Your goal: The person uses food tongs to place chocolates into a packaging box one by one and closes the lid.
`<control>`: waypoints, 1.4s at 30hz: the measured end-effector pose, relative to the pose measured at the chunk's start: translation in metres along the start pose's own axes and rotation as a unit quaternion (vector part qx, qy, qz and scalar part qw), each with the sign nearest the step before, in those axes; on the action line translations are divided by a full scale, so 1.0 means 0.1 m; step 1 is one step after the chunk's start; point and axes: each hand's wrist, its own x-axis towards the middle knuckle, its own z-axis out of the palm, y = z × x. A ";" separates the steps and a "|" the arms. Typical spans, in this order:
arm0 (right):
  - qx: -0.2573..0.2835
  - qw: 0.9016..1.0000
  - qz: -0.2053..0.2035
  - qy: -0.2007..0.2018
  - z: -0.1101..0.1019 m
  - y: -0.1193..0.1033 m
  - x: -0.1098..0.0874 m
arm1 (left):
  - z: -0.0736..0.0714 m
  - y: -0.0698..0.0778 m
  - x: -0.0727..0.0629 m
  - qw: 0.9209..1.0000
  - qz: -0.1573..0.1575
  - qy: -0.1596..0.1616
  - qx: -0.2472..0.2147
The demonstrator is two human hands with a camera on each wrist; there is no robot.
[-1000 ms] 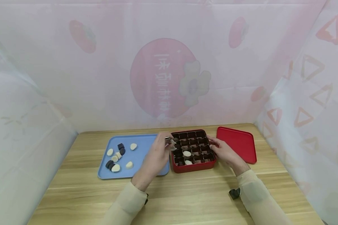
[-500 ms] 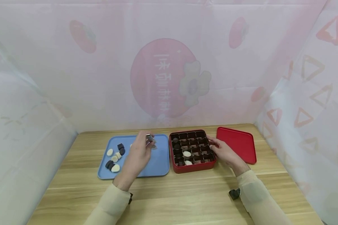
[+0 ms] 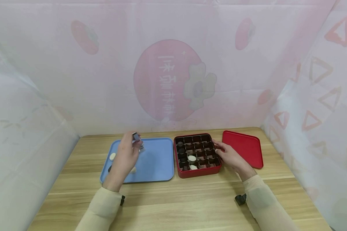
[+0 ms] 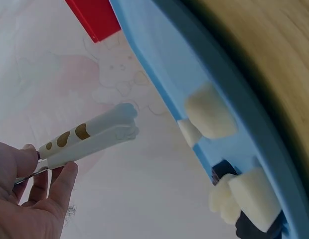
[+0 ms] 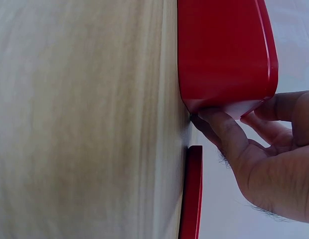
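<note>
My left hand (image 3: pixel 125 157) grips small tongs (image 4: pixel 87 137) with pale, gold-marked arms and translucent tips. No piece shows between those tips, which hang over the left part of a blue tray (image 3: pixel 157 162). White chocolates (image 4: pixel 209 110) and dark ones lie on the tray, partly hidden by this hand in the head view. Right of it stands a red box (image 3: pixel 199 173) with a dark divided insert; white chocolates (image 3: pixel 192 158) and several dark ones fill some compartments at its left. My right hand (image 3: pixel 229 157) rests its fingertips and thumb against the box's right wall.
A flat red lid (image 3: pixel 244 148) lies right of the box, close to the right hand. The wooden table (image 3: pixel 191 202) ends at a patterned cloth backdrop (image 3: pixel 110 96). Small black devices (image 3: pixel 241 199) sit at the wrists.
My left hand has carried the tongs leftward from over the box to the tray's left side. A dark piece now shows in the box's far left compartment. The right hand stays put.
</note>
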 end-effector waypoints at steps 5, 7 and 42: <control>-0.001 1.000 -0.001 0.001 0.00 0.00 -0.01 | -0.03 -0.11 0.01 0.999 -0.039 -0.005 0.003; 0.002 1.000 0.000 0.001 0.00 0.00 -0.01 | -0.03 -0.15 0.02 0.999 -0.051 -0.007 0.005; -0.015 1.000 0.004 0.003 0.00 0.00 0.00 | 0.05 -0.47 0.05 0.992 -0.125 -0.016 0.026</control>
